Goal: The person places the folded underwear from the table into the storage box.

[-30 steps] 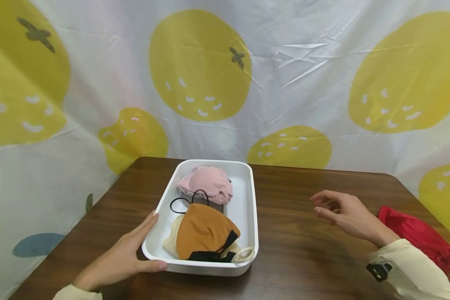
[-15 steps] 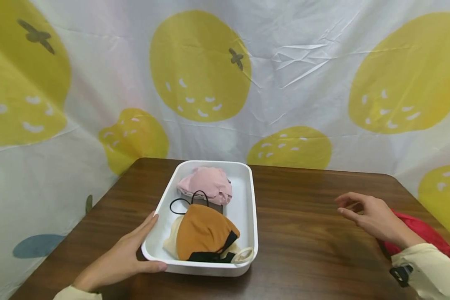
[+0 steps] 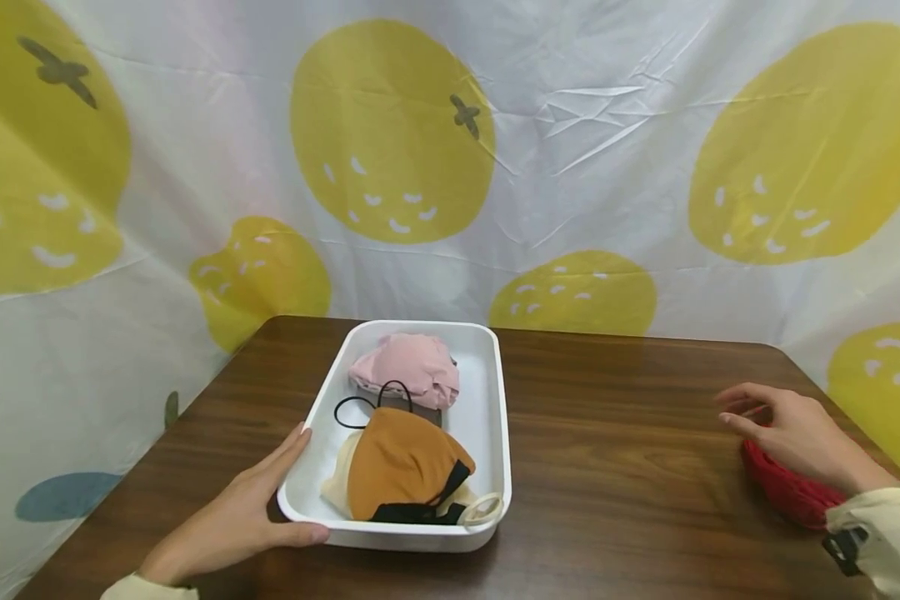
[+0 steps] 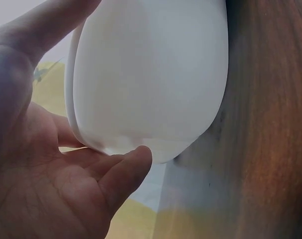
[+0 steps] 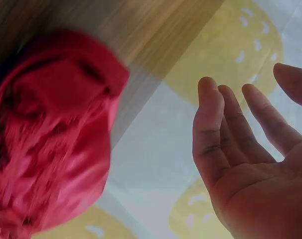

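My left hand (image 3: pixel 236 508) holds the near left corner of a white tray (image 3: pixel 504 442), thumb at the near wall and fingers along the left side. In the left wrist view, fingertips (image 4: pixel 141 154) touch the tray's outer wall. Inside the tray lie a bundled pink cloth piece (image 3: pixel 412 367), an orange cloth piece (image 3: pixel 405 458) with black trim, and a cream one (image 3: pixel 337 479) partly under it. My right hand (image 3: pixel 802 433) hovers with loosely bent fingers over a red, gathered shiny cloth piece (image 3: pixel 787 492), partly hidden by the hand. The right wrist view shows it apart from the fingers.
A dark brown wooden table (image 3: pixel 615 450) carries everything. White curtain (image 3: pixel 555 183) with yellow lemon prints closes off the back and both sides. Black cord loops (image 3: pixel 356 412) stick up inside the tray, and a cream loop (image 3: pixel 483 510) rests at its near right rim.
My right hand has moved rightward in steps, from the table's middle right to over the red cloth piece, which now shows closer to the hand. The left hand stays at the tray.
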Tool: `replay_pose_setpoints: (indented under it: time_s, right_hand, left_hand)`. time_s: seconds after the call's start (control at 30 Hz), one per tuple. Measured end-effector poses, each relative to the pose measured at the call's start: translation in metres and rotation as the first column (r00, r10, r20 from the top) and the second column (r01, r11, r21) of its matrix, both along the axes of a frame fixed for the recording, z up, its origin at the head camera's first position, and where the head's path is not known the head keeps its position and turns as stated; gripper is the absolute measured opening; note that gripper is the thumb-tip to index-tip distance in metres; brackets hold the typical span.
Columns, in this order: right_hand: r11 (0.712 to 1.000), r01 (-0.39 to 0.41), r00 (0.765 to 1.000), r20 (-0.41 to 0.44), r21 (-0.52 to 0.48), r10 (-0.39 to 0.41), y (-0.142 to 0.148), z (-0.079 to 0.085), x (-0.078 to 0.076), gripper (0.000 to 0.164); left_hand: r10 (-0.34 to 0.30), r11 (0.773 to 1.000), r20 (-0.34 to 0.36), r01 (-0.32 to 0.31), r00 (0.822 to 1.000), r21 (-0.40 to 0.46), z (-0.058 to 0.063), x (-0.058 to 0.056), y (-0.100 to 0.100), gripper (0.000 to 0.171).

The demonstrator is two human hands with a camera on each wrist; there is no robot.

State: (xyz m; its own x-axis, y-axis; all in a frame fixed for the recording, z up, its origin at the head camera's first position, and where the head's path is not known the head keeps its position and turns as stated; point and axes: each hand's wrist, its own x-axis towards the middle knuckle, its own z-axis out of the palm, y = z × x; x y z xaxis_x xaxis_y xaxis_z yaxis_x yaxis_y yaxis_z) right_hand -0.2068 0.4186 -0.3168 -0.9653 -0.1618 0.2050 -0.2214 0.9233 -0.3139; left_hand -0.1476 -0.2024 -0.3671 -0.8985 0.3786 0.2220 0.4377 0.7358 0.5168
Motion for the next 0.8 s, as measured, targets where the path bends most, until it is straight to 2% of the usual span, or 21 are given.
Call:
replay_pose_setpoints:
  time_s: [0.2,0.37,0.53,0.8]
  right_hand:
    - [0.998,0.025,1.0,0.005,0.049,-0.025,0.027,-0.002,-0.001,0.029]
    - [0.998,0.043,0.999,0.028,0.037,-0.044,0.05,-0.008,-0.001,0.03]
    - [0.996,0.076,0.996,0.036,0.04,-0.078,0.059,-0.007,0.001,0.036]
    - [0.993,0.105,0.994,-0.016,0.05,-0.105,0.074,-0.01,0.003,0.041]
  left_hand:
    - [0.006,1.0,-0.014,-0.006,1.0,-0.011,0.0,0.0,0.0,0.116]
    - [0.005,1.0,-0.016,-0.005,1.0,-0.009,-0.001,0.0,0.0,0.115]
    - [-0.001,1.0,-0.002,0.001,1.0,-0.005,0.0,-0.001,0.0,0.116]
    - [-0.001,1.0,0.002,0.001,1.0,-0.003,0.0,0.0,0.0,0.116]
